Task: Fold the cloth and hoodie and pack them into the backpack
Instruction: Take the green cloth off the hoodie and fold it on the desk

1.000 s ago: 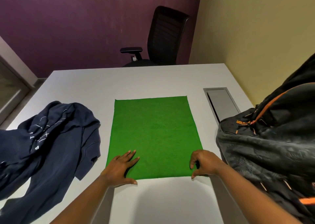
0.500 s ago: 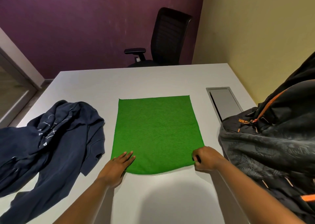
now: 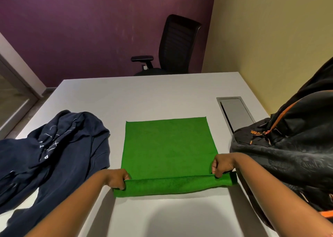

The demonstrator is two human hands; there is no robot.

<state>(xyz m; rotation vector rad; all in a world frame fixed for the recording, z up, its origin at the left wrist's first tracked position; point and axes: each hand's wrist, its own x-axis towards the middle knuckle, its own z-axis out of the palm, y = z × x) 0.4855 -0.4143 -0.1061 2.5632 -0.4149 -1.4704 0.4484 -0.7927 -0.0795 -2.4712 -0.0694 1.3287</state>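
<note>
Head view. I see the green cloth (image 3: 169,146) lying flat at the centre of the white table (image 3: 144,96), its near hem lifted and turned over toward 12 o'clock so that a narrow band of the underside shows along the 6 o'clock edge. The left hand (image 3: 117,178) pinches the near-left corner, fingers curled round the hem; the right hand (image 3: 220,164) pinches the near-right corner likewise. Holding both corners at once keeps the hem taut and square, which I judge is meant to carry it evenly to the far edge for a first half-fold.

The navy hoodie (image 3: 52,155) lies crumpled at 9 o'clock of the cloth, just beside it, unfolded. The backpack (image 3: 288,146) stands at 3 o'clock, close to the right forearm; I cannot tell whether its opening is unzipped. A recessed cable hatch (image 3: 236,112) sits at 1 o'clock, an office chair (image 3: 176,45) beyond the table at 12 o'clock.

Compared with half a second ago: the left hand lay flat with fingers spread on the corner and the hem rested on the table; now both hands grip and the hem is raised.
</note>
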